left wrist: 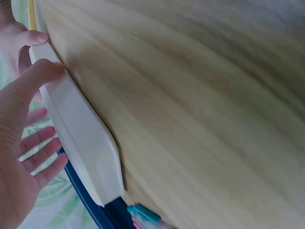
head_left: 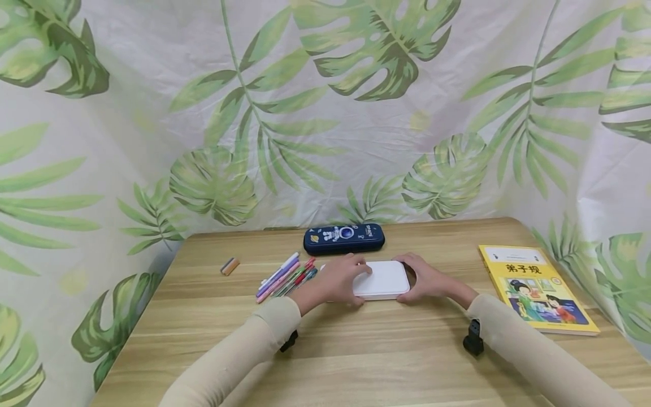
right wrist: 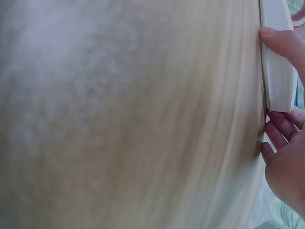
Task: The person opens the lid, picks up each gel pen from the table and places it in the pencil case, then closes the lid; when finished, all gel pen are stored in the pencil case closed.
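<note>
A flat white box (head_left: 383,277) with rounded corners lies on the wooden table, between my two hands. My left hand (head_left: 338,280) covers its left part, the thumb at the near side and the fingers reaching over the top. In the left wrist view, the thumb touches the side of the white box (left wrist: 86,129), and the other fingertips are at its far edge. My right hand (head_left: 424,278) holds the right end. The right wrist view has that thumb on the near side of the white box (right wrist: 279,67), with bent fingers around the end.
Behind the box lies a dark blue pencil case (head_left: 344,239) with space pictures. Several coloured pens (head_left: 285,277) are bunched left of my left hand. Farther left are small stick-shaped pieces (head_left: 230,266). A yellow book (head_left: 536,288) lies at the right; a leaf-patterned cloth (head_left: 356,141) hangs behind the table.
</note>
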`<state>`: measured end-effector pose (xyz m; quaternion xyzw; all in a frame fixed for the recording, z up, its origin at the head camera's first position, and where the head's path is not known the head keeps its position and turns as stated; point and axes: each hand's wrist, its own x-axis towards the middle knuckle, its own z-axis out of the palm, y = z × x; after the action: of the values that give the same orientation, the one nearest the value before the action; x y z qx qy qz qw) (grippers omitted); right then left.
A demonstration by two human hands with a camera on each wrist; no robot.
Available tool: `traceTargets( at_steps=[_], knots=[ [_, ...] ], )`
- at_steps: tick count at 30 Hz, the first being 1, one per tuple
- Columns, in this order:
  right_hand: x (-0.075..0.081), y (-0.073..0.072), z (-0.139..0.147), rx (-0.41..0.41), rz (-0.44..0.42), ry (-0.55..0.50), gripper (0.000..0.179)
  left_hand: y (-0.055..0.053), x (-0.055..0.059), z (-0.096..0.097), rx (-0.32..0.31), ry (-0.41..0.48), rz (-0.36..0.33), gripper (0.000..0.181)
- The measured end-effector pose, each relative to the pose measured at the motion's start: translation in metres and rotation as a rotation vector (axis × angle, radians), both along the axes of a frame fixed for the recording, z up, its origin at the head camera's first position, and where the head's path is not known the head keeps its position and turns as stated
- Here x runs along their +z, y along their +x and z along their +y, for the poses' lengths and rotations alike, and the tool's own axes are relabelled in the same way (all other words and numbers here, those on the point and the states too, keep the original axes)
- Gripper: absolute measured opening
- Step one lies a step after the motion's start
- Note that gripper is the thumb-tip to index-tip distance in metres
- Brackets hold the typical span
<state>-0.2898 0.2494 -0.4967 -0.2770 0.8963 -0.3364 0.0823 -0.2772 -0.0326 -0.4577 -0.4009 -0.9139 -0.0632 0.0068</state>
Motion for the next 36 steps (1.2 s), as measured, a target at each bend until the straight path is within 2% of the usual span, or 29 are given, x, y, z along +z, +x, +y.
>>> traceTargets(
  at_steps=[6,11,17,21,25,31,36],
  knots=[
    [0.002,0.002,-0.001,0.004,0.026,0.007,0.09,-0.004,0.002,-0.008,-0.088,0.001,0.013,0.057],
    [0.004,0.003,-0.001,0.004,0.028,0.002,0.089,-0.005,0.001,-0.012,-0.144,-0.008,0.056,0.055],
    [0.005,0.004,-0.001,0.002,0.033,0.004,0.088,-0.006,-0.004,-0.014,-0.177,0.024,0.122,0.055],
    [0.006,0.004,-0.002,-0.003,0.027,0.016,0.089,-0.007,-0.007,-0.015,-0.175,0.058,0.145,0.053],
    [0.008,0.005,-0.003,-0.004,0.016,0.022,0.091,-0.008,-0.009,-0.014,-0.149,0.073,0.127,0.055],
    [0.01,0.005,-0.003,-0.008,0.005,0.022,0.093,-0.01,-0.006,-0.011,-0.072,0.029,0.077,0.066],
    [0.008,0.004,-0.002,-0.01,0.008,0.03,0.092,-0.013,-0.004,-0.008,-0.07,0.003,0.05,0.069]
  ],
)
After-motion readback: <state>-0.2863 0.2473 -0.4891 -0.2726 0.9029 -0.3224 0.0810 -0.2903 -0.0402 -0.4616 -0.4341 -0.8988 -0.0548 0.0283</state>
